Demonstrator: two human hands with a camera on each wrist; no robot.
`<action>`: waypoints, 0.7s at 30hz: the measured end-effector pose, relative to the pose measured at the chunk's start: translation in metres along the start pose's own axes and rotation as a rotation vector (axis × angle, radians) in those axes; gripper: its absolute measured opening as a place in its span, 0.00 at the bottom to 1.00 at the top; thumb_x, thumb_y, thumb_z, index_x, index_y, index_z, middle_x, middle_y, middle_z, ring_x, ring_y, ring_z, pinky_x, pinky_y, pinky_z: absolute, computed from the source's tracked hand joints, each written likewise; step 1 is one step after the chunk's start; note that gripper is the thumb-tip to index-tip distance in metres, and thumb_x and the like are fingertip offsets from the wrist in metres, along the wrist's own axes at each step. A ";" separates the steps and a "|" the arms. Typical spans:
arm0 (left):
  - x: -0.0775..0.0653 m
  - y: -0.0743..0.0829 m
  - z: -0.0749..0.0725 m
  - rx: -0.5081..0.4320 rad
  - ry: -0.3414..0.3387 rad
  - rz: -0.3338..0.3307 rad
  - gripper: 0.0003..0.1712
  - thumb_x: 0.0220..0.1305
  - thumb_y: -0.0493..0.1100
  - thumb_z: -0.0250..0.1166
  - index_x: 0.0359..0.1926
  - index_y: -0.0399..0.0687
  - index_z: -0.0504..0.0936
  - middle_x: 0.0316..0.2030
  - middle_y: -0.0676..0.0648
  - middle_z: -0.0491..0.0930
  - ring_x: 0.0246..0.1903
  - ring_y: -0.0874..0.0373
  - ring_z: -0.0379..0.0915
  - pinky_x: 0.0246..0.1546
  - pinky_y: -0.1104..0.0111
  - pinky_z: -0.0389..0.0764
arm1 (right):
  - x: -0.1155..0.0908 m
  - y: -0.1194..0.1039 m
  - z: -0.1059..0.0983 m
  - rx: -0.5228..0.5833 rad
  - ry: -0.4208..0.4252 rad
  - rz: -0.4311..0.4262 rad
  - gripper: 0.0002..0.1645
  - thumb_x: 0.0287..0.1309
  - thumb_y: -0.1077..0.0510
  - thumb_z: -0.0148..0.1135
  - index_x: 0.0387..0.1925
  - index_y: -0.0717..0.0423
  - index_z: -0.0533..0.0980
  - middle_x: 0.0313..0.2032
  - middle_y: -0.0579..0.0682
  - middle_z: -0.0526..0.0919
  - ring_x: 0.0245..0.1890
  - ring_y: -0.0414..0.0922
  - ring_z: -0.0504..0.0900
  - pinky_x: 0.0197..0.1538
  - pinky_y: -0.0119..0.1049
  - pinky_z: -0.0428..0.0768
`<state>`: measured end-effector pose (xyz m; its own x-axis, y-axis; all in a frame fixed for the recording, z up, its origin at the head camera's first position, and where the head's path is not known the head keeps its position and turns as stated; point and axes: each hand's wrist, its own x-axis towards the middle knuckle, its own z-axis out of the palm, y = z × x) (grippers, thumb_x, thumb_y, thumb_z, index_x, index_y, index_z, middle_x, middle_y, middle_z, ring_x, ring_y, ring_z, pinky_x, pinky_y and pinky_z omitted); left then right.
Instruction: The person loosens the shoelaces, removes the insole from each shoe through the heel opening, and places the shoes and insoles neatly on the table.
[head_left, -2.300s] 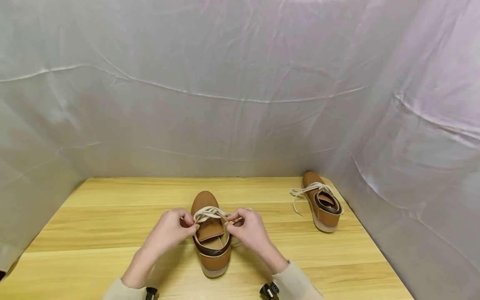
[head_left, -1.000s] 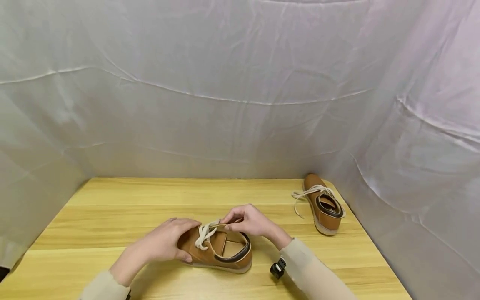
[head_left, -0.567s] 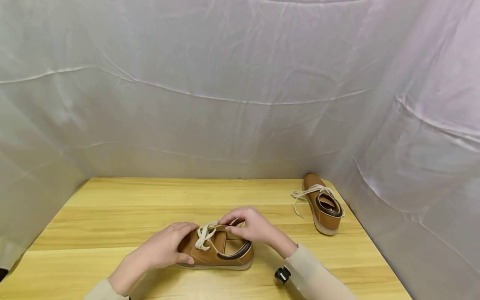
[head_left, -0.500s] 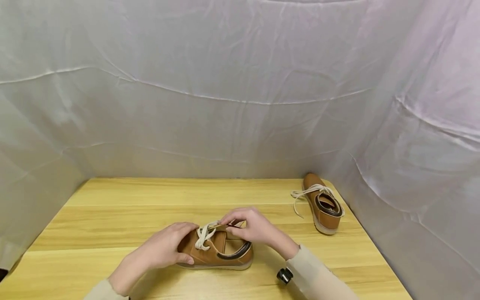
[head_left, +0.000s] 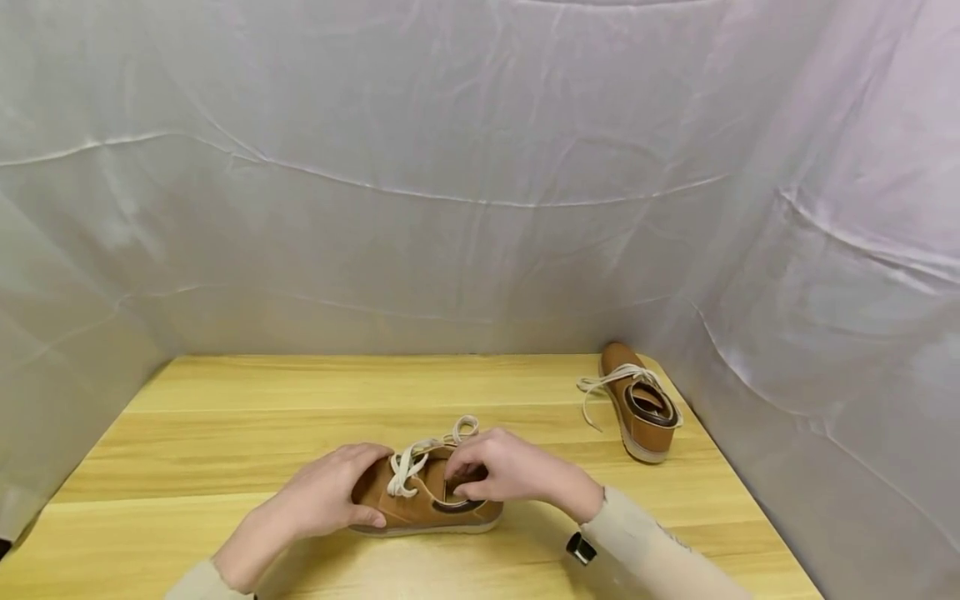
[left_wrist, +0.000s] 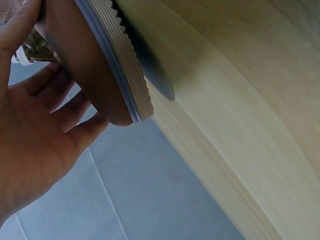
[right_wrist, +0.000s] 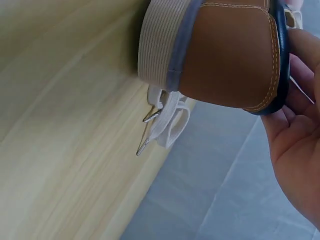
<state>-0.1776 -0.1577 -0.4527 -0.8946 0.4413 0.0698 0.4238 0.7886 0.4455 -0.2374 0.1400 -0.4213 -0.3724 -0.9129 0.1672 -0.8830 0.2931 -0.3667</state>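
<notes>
A brown leather shoe (head_left: 420, 508) lies sideways across the front of the table, toe to the left, with cream laces (head_left: 406, 472) crossed over it. My left hand (head_left: 318, 492) grips its toe, thumb along the near side and fingers over the far side. In the left wrist view the shoe's ridged sole (left_wrist: 125, 65) shows beside the fingers. My right hand (head_left: 510, 471) has its curled fingers and thumb down in the shoe's opening, by the tongue; the fingertips are hidden inside. In the right wrist view the dark collar (right_wrist: 282, 75) borders those fingers, and loose lace ends (right_wrist: 167, 122) hang past the sole.
A second brown shoe (head_left: 648, 437) stands at the table's back right corner, toe away, its laces (head_left: 600, 385) trailing left. Grey cloth (head_left: 420, 208) walls in the back and sides of the wooden table (head_left: 247, 425).
The shoe was turned from toe-away to toe-left, and my left hand went from the laces to the toe. My right hand has left the far lace edge for the opening, uncovering a lace loop.
</notes>
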 end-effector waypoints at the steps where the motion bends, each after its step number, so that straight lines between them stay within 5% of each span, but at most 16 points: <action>1: 0.000 0.000 0.000 -0.003 0.000 -0.008 0.54 0.45 0.59 0.84 0.69 0.40 0.75 0.65 0.39 0.77 0.66 0.38 0.72 0.67 0.39 0.71 | 0.000 0.001 0.000 -0.009 -0.011 0.000 0.10 0.62 0.60 0.73 0.45 0.55 0.87 0.44 0.45 0.89 0.43 0.33 0.85 0.50 0.19 0.79; 10: 0.001 -0.001 -0.002 -0.015 -0.019 -0.033 0.53 0.44 0.60 0.84 0.69 0.44 0.75 0.66 0.40 0.77 0.66 0.38 0.72 0.66 0.39 0.72 | 0.007 0.001 -0.003 -0.095 -0.118 0.028 0.13 0.66 0.53 0.71 0.47 0.56 0.87 0.46 0.46 0.90 0.49 0.37 0.86 0.56 0.22 0.79; 21: 0.004 0.000 -0.003 -0.006 -0.026 -0.024 0.52 0.44 0.60 0.84 0.69 0.45 0.76 0.66 0.40 0.77 0.66 0.39 0.72 0.65 0.39 0.73 | 0.015 0.001 -0.009 -0.050 -0.264 0.118 0.18 0.67 0.53 0.70 0.57 0.52 0.85 0.54 0.43 0.88 0.53 0.33 0.84 0.57 0.24 0.79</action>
<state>-0.1815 -0.1574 -0.4494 -0.9007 0.4330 0.0362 0.4011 0.7965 0.4525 -0.2460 0.1295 -0.4107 -0.3915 -0.9123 -0.1202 -0.8534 0.4088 -0.3232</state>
